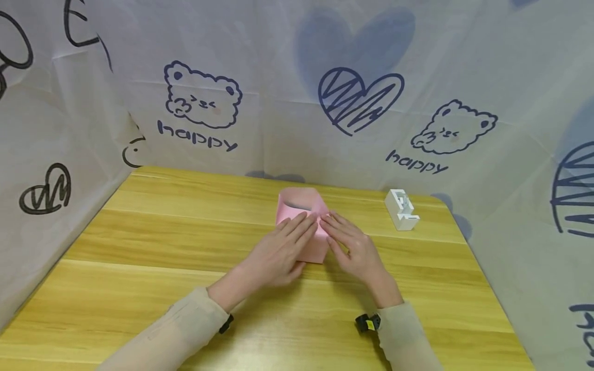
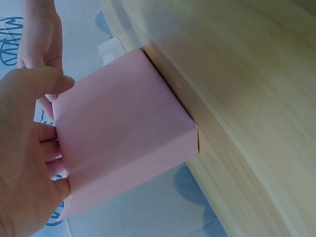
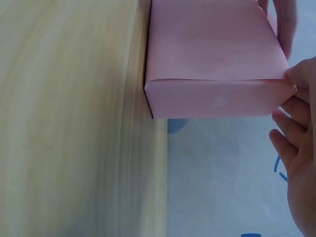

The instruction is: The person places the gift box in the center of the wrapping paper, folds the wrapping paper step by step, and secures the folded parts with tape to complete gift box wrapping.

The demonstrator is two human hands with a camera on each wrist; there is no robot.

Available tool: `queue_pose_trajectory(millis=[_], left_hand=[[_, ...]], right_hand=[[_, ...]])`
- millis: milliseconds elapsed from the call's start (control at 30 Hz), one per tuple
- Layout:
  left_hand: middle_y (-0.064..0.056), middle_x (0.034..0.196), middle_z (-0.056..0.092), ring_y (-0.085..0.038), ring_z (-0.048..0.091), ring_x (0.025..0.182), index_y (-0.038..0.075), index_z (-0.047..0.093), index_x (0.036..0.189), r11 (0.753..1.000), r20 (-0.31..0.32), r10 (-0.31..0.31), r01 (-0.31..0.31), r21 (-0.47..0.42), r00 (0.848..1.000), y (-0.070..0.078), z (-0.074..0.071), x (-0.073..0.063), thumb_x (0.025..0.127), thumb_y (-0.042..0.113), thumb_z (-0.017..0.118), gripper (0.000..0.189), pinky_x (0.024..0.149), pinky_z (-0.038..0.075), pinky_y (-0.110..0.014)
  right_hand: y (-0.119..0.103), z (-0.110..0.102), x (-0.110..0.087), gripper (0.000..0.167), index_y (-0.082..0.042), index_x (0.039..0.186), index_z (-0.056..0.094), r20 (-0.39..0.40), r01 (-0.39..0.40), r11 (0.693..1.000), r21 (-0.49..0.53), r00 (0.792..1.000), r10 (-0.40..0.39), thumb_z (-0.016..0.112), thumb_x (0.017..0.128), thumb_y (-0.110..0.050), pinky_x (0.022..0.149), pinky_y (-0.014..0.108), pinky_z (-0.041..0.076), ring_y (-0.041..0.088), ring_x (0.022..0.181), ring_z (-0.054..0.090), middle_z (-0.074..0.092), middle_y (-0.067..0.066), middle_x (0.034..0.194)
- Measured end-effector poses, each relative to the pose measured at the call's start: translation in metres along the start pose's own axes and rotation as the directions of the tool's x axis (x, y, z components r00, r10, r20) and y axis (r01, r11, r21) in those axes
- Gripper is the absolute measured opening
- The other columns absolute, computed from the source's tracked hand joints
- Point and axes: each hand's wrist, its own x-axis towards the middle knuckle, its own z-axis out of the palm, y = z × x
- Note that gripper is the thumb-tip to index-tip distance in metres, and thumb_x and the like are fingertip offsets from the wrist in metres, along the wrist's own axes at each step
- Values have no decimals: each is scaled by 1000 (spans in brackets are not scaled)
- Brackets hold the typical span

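Note:
A pink paper box stands on the wooden table, with a curved dark gap showing at the far part of its top. My left hand lies over its near left part, fingers stretched across the top. In the left wrist view, that thumb touches the box's edge. My right hand is at the top's right side. In the right wrist view, its thumb and forefinger pinch a corner of the pink box. The two hands' fingertips nearly meet on top; the paper beneath them is hidden.
A white tape dispenser sits at the right back of the table. White cloth with printed bears and hearts hangs behind the table and at both sides.

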Motion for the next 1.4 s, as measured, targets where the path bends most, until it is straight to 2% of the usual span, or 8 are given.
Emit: queue_pose_trajectory(millis=[133, 300, 467, 633, 867, 1033, 1233, 1400], left_hand=[[-21, 167, 29, -36, 29, 155, -4, 32, 160, 1000, 37, -21, 20, 15, 999, 1, -2, 1, 94, 42, 71, 90, 126, 28, -48], [-22, 164, 36, -37, 37, 151, -4, 37, 158, 999, 33, -38, 37, 28, 999, 4, -5, 3, 93, 44, 73, 89, 123, 33, -49], [-20, 159, 46, -34, 48, 142, -4, 41, 156, 998, 3, -44, 44, 47, 999, 4, -5, 9, 91, 43, 73, 86, 119, 41, -45], [-16, 156, 50, -30, 52, 137, -2, 44, 154, 994, 6, -59, 58, 88, 998, 3, -6, 16, 92, 45, 71, 82, 116, 44, -41], [-17, 158, 48, -31, 49, 140, -2, 45, 154, 993, 34, -78, 74, 92, 996, 2, -6, 16, 93, 47, 69, 81, 118, 42, -43], [-16, 159, 47, -31, 48, 142, -1, 45, 154, 992, 44, -85, 81, 94, 995, 3, -6, 16, 94, 47, 68, 80, 119, 41, -44], [-16, 161, 44, -31, 47, 143, -1, 43, 156, 993, 57, -91, 86, 83, 994, 4, -5, 16, 95, 48, 67, 82, 119, 41, -44], [-17, 159, 46, -31, 48, 141, -2, 45, 154, 993, 37, -90, 87, 78, 995, 3, -5, 16, 94, 47, 68, 81, 119, 41, -43]], right_hand=[[0, -1, 0, 42, 3, 136, 66, 22, -15, 999, 30, 1000, 15, 64, 95, -5, 111, 51, 47, 37, 136, 57, 61, 19, 144], [0, 0, 0, 36, 2, 131, 70, -35, -83, 992, 99, 996, 87, 66, 95, -4, 113, 38, 47, 34, 131, 61, 66, 17, 138], [0, 3, -1, 32, 2, 124, 75, -100, -73, 995, 70, 992, 80, 69, 93, -6, 108, 41, 51, 35, 124, 66, 71, 16, 131], [2, 4, -3, 33, 1, 124, 75, -94, -64, 995, 74, 993, 71, 69, 92, -6, 110, 39, 50, 35, 125, 66, 70, 15, 132], [5, 3, -5, 36, 1, 129, 72, -81, -100, 987, 128, 991, 111, 69, 93, -3, 114, 33, 45, 33, 129, 63, 67, 15, 137], [7, 2, -6, 35, 0, 128, 73, -84, -70, 994, 84, 994, 77, 68, 95, -8, 113, 34, 46, 33, 128, 64, 68, 14, 136], [8, 7, -5, 32, 2, 119, 77, -167, 22, 996, 83, 986, -8, 61, 105, -22, 113, 33, 47, 37, 120, 68, 73, 16, 126], [4, 8, -3, 28, 3, 118, 77, -180, 4, 992, 126, 983, 19, 65, 102, -17, 112, 34, 48, 38, 120, 68, 73, 16, 125]])
